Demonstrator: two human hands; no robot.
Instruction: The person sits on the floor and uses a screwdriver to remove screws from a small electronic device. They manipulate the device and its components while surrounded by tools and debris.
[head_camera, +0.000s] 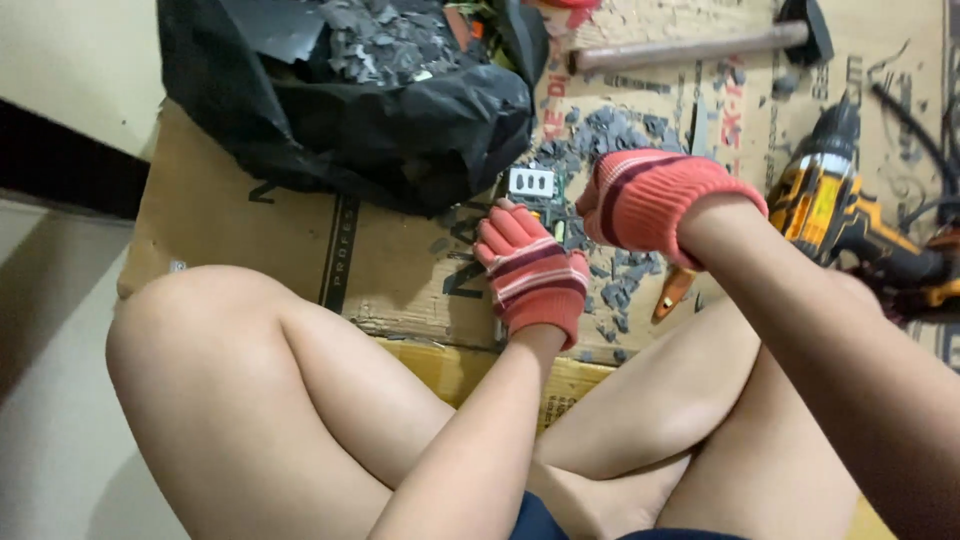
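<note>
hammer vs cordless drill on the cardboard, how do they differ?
The hammer has a plain pale handle and a dark head; the cordless drill has a yellow and black body. The hammer lies at the far edge of the cardboard, away from both hands; the cordless drill lies closer, just beside the right hand. The hammer is long and slim; the cordless drill is bulkier. Both lie flat on the cardboard, unheld.

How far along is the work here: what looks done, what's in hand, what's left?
Done: dark fragments litter the cardboard, and more fill the black bag. In hand: the left hand and right hand grip a small green board. Left: that board is not yet broken up.
</note>
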